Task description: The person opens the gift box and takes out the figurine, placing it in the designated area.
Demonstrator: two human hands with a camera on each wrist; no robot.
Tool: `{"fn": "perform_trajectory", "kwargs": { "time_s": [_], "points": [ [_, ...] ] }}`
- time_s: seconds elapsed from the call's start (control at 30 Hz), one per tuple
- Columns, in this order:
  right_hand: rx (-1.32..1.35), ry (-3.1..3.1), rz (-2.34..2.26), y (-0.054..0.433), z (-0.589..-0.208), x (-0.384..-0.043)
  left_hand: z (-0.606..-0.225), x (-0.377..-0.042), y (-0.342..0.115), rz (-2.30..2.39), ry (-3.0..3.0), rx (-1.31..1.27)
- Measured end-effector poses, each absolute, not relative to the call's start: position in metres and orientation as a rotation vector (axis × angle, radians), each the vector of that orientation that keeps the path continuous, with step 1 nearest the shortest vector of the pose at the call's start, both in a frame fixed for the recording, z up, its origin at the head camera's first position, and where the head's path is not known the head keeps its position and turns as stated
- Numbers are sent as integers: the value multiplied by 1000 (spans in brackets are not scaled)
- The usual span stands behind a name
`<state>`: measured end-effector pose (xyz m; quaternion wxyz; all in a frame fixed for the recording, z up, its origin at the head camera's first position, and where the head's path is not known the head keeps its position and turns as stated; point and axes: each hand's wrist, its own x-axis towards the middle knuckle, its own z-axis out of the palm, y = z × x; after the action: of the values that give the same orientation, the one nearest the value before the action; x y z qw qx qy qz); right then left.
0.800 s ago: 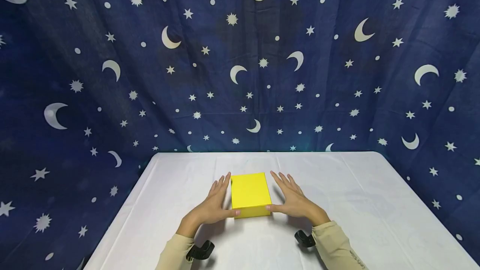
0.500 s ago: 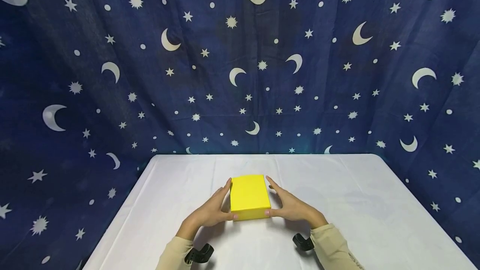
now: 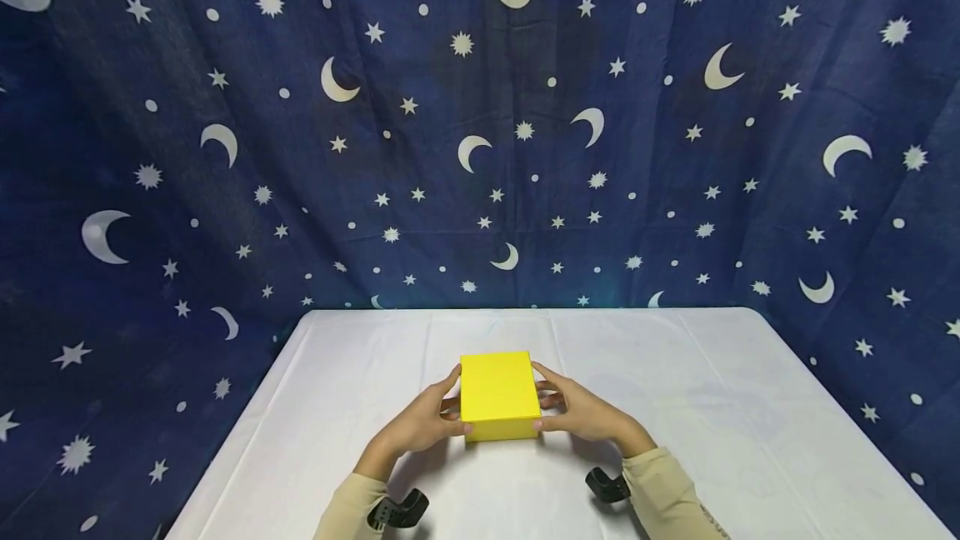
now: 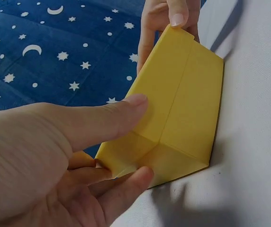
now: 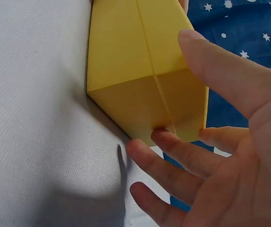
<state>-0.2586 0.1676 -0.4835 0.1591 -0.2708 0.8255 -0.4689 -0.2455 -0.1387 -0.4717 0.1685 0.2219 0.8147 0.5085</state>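
Note:
A yellow lidded box (image 3: 499,388) stands on the white table, a lid seam running round its sides. My left hand (image 3: 422,423) grips its left end, thumb on the front face and fingers bent at the side, as the left wrist view shows on the box (image 4: 183,104). From the other end my right hand (image 3: 588,415) holds it likewise. In the right wrist view that thumb presses the front near the top edge, while the fingertips (image 5: 161,135) lie along the side of the box (image 5: 126,56). The box's far side is hidden.
White cloth covers the table (image 3: 675,407), which has rounded back corners. Behind it hangs a dark blue curtain (image 3: 420,148) with moons and stars. Black wrist cameras sit on the left wrist (image 3: 399,510) and the right wrist (image 3: 607,486).
Both hands have closed in on the box from spread fingers beside it, and their fingers now bend against its sides. The box stays in about the same place.

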Motion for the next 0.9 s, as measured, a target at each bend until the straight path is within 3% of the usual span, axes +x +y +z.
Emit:
{"fn": "perform_trajectory", "kwargs": {
  "time_s": [0.9],
  "points": [
    [-738,2292,-1408,172,-483,-262,-477,-251,-141,1435,2289,652]
  ]
}}
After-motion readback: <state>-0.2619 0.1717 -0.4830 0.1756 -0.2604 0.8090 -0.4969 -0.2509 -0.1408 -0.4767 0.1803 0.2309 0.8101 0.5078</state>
